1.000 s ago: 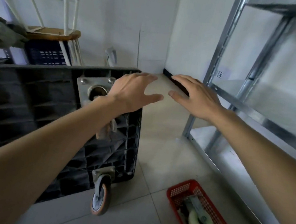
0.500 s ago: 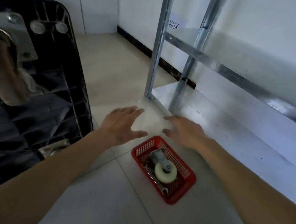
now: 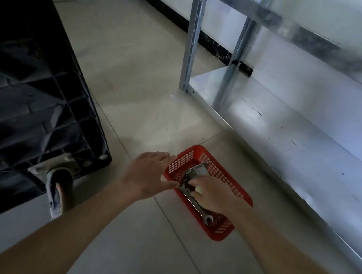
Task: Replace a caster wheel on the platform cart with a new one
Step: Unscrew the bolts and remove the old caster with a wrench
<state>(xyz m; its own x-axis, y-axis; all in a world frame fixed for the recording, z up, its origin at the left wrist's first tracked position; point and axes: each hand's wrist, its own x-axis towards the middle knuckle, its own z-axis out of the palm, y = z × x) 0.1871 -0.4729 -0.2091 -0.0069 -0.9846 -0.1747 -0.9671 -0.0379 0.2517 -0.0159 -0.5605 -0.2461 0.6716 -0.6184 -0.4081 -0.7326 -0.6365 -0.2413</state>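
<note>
A red plastic basket (image 3: 220,231) sits on the tiled floor. In it lie the new caster (image 3: 197,173), with a white wheel and a metal plate, and an open-end wrench (image 3: 198,207). My right hand (image 3: 213,192) is down inside the basket, its fingers curled over the white wheel. My left hand (image 3: 147,174) rests with straight fingers against the basket's left rim. To the left the black platform cart (image 3: 42,100) stands on its side, ribbed underside toward me. A worn caster (image 3: 59,187) is bolted to its lower corner.
A metal shelving rack (image 3: 300,148) runs along the right, its lowest shelf just above the floor and an upright post (image 3: 192,35) close behind the basket. Bare floor tiles (image 3: 136,85) lie between cart and rack. A dark skirting lines the wall.
My view has dropped closer to the basket. Both hands came down from above it: the left now touches the rim and the right has gone in onto the new caster.
</note>
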